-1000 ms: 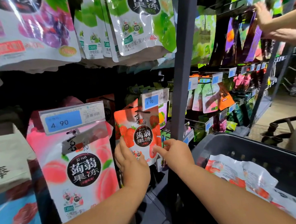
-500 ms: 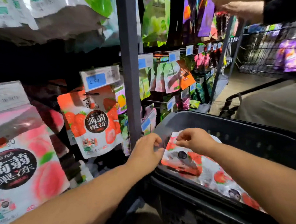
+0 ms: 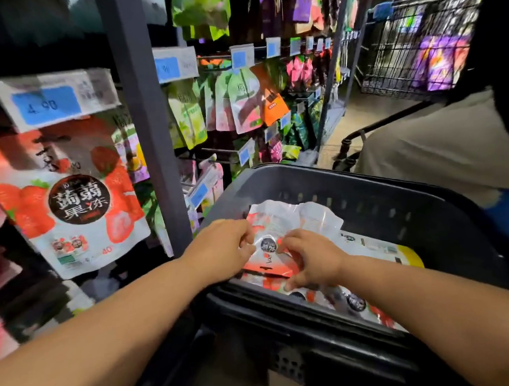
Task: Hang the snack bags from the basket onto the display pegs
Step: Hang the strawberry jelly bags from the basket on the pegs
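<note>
A dark plastic basket [image 3: 365, 184] stands low at the right, holding several red-and-white strawberry snack bags. Both hands reach into it. My left hand [image 3: 221, 250] pinches the left edge of the top strawberry bag [image 3: 290, 220]. My right hand [image 3: 313, 260] grips the same bag from the right, fingers curled over its lower part near the hang hole. An identical strawberry bag [image 3: 71, 202] hangs on a display peg at the left under a blue 4.90 price tag [image 3: 48, 104].
A grey shelf upright [image 3: 147, 133] stands between the hanging bag and the basket. More pegs with green, orange and pink bags [image 3: 242, 105] run to the right. Another person [image 3: 439, 147] and a wire cart [image 3: 416, 42] are behind the basket.
My view swung from the pegs down to the basket. Both hands left the hanging strawberry bag, moved into the basket, and closed on the top bag there.
</note>
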Motion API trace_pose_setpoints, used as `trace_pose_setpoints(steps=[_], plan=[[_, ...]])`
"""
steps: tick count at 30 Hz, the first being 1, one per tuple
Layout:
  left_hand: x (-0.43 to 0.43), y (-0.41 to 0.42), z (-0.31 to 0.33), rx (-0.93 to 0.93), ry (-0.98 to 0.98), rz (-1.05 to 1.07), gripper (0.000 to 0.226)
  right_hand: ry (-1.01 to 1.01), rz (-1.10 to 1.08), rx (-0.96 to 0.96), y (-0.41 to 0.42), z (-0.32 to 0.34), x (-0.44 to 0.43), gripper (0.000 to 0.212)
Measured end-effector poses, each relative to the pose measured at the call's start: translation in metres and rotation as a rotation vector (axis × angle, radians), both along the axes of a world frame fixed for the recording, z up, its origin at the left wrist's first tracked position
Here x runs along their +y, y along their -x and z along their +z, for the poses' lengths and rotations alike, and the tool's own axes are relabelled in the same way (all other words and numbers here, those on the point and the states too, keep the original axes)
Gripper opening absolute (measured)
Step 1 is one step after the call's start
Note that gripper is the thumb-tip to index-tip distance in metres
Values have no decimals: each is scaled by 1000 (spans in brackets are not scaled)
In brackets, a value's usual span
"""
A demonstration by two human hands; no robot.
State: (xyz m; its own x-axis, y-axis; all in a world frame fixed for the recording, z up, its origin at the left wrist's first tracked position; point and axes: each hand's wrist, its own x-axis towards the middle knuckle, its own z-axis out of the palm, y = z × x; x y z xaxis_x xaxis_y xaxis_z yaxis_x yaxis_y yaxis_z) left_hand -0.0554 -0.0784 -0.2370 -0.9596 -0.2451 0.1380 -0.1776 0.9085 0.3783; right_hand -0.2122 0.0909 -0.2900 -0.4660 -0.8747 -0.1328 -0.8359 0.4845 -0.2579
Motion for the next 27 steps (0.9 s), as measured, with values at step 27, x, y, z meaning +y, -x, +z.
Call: trace_pose_setpoints(steps=[27], plan=[[3,-9,5,201,-429,150,32,1046,-447,-845,5,85,-6,18]])
